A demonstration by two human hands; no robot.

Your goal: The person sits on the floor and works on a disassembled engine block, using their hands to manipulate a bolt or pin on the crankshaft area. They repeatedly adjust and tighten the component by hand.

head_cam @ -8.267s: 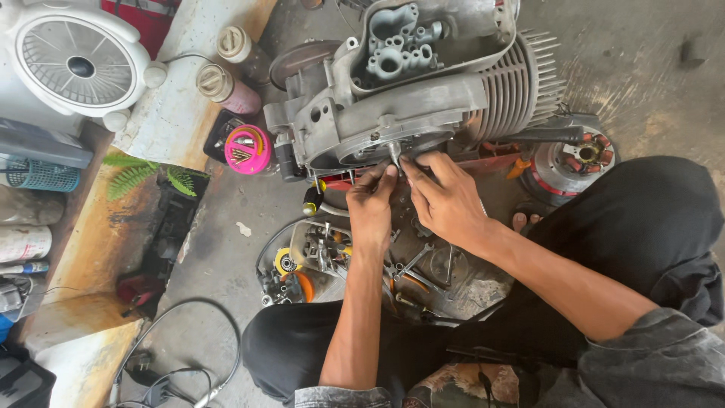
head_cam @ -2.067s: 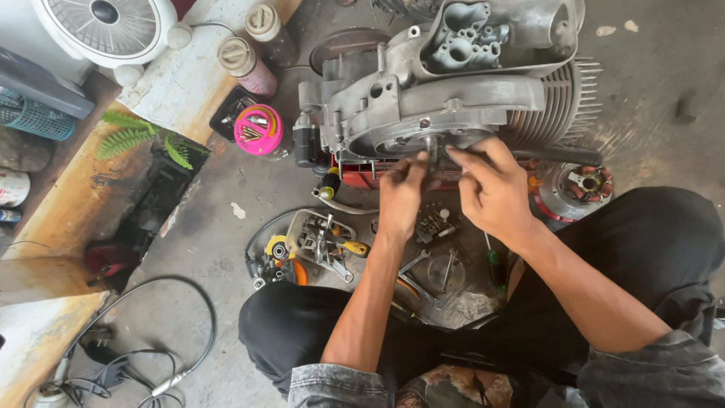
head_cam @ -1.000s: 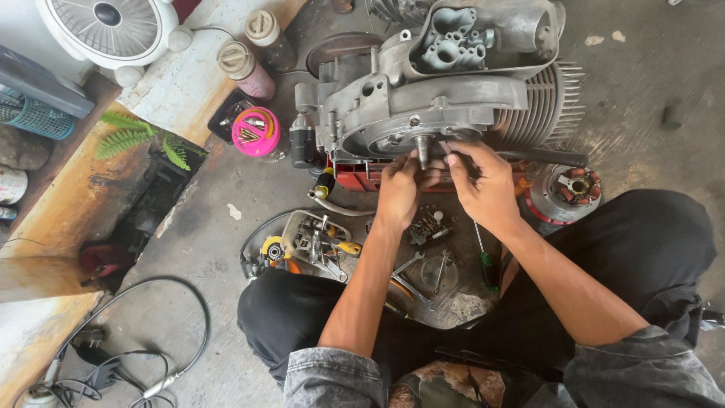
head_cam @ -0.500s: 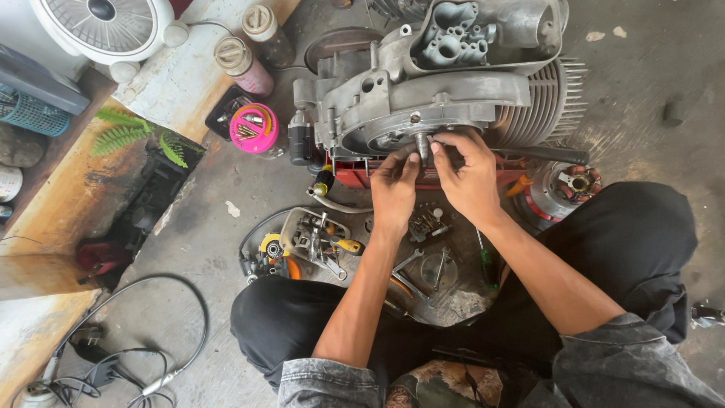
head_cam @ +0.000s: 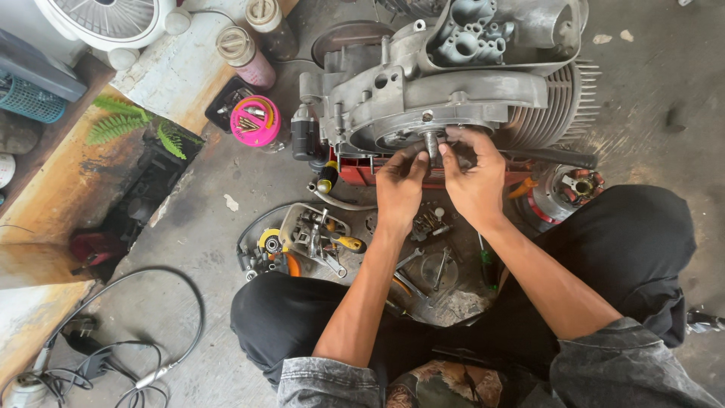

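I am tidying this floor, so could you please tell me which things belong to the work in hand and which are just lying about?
In use:
left hand
right hand
engine case
shaft

Lying about:
pink tub
two jars
fan
loose hand tools
cable

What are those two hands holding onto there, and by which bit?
Both the left hand and the right hand pinch the short shaft sticking out of the grey engine case, fingertips at its end. Neither lifts anything free.
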